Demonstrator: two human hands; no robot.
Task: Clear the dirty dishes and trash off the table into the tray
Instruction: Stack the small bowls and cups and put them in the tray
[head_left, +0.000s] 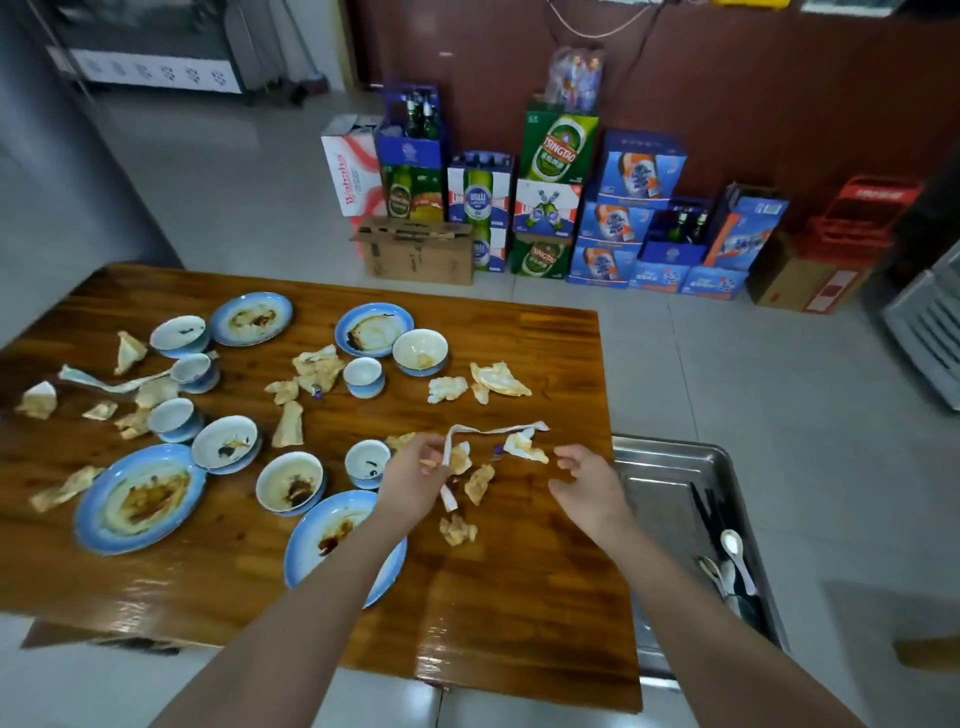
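The left hand (415, 480) pinched a paper strip (493, 430) among crumpled napkins (478, 483); the right hand (589, 486) hovered nearby, fingers loosely curled, empty. Dirty bowls (290, 480) and plates (137, 499) crowded the left of the table (519, 597) — the tray (670, 457), holding spoons (735, 551), stood just beside its right edge.

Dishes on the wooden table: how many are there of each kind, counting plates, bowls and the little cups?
Plates: 4
Bowls: 4
Small cups: 4
Total: 12
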